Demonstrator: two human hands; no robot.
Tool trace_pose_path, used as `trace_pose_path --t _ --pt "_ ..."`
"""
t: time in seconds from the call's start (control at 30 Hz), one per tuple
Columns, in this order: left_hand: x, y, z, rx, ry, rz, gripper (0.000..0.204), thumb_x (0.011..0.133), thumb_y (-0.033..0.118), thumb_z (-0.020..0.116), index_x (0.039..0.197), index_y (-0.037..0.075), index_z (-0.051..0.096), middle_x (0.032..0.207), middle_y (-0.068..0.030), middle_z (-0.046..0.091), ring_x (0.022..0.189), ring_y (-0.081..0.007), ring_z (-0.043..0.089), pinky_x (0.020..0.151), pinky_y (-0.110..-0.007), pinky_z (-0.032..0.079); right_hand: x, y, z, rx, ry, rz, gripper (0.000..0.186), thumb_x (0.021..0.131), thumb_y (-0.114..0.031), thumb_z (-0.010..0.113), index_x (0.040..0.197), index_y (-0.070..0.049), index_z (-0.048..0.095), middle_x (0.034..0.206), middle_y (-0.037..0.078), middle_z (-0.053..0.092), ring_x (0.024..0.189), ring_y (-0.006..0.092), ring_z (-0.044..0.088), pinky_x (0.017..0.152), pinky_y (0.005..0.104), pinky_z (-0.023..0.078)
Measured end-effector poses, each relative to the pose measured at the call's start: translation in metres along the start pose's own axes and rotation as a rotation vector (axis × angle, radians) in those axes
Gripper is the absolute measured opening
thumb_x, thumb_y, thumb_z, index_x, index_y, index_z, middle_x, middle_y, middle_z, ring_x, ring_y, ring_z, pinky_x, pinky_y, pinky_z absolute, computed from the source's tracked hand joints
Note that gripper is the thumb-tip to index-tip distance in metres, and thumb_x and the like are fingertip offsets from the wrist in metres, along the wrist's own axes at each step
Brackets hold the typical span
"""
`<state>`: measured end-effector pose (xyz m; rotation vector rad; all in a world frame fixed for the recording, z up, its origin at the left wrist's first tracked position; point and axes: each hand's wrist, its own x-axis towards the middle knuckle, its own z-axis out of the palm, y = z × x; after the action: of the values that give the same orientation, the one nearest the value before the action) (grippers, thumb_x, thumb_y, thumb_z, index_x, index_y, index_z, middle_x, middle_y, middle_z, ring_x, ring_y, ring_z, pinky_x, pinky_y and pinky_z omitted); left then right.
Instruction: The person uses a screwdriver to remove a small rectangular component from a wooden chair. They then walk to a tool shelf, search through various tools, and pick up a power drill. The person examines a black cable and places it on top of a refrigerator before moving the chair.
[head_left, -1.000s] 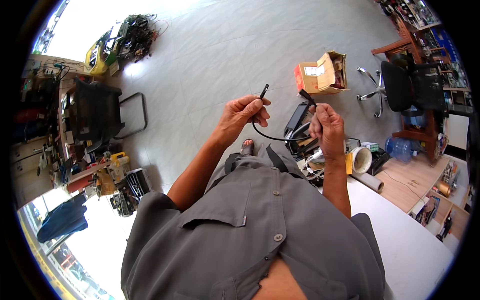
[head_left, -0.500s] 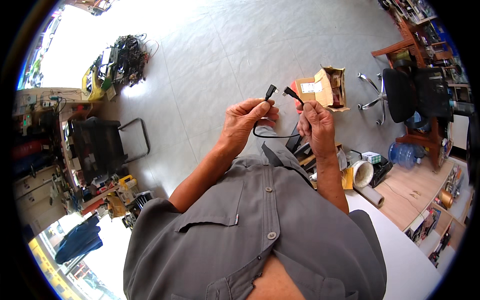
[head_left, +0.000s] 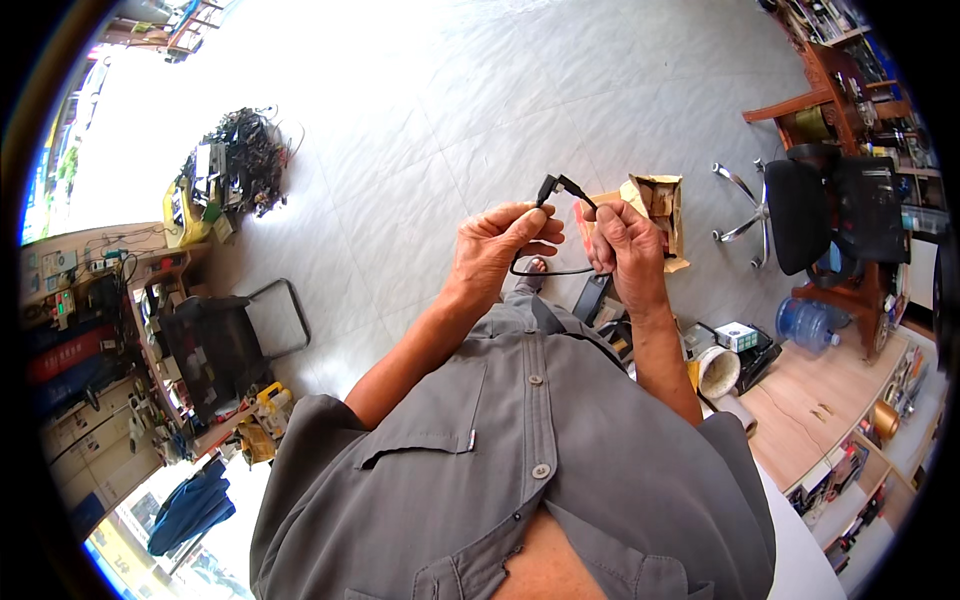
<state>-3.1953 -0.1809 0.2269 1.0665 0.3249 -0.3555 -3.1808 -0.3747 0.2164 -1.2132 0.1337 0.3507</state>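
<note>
Pinched thin, black, plastic-looking cable point(head_left: 552, 272) behind 2 stubby black plugs point(head_left: 547, 188) with left grip point(head_left: 492, 245) and right grip point(head_left: 632, 250); seemed light, bendy, best held there.

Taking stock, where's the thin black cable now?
Head view, just right of centre: the thin black cable loops between the left hand and right hand.

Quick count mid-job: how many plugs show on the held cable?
2: one plug juts from the left hand, the other plug from the right hand, close together. Neither is hidden.
</note>
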Motion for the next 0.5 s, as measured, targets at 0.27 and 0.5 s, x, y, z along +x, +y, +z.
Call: trace_pose_path --t 0.27,0.5 --pt "0.088 0.027 -0.007 -0.083 -0.066 -0.071 0.027 0.096 0.021 0.063 0.108 -0.004 0.066 0.092 -0.0116 0.071 0.082 -0.0182 0.069 0.076 -0.032 0.059 0.075 -0.015 0.003 0.021 0.049 0.049 0.023 0.099 -0.024 0.058 0.097 -0.002 0.063 0.057 -0.005 0.047 0.048 0.0028 0.04 0.045 0.0196 0.033" --pt "0.195 0.08 -0.018 -0.134 -0.262 -0.13 0.02 0.098 0.018 0.059 0.106 0.0 0.065 0.089 -0.0071 0.068 0.078 -0.0135 0.066 0.073 -0.029 0.058 0.175 -0.028 0.02 -0.014 0.072 0.049 0.022 0.1 -0.024 0.057 0.099 -0.003 0.063 0.057 -0.004 0.048 0.048 0.0038 0.041 0.046 0.0198 0.034"
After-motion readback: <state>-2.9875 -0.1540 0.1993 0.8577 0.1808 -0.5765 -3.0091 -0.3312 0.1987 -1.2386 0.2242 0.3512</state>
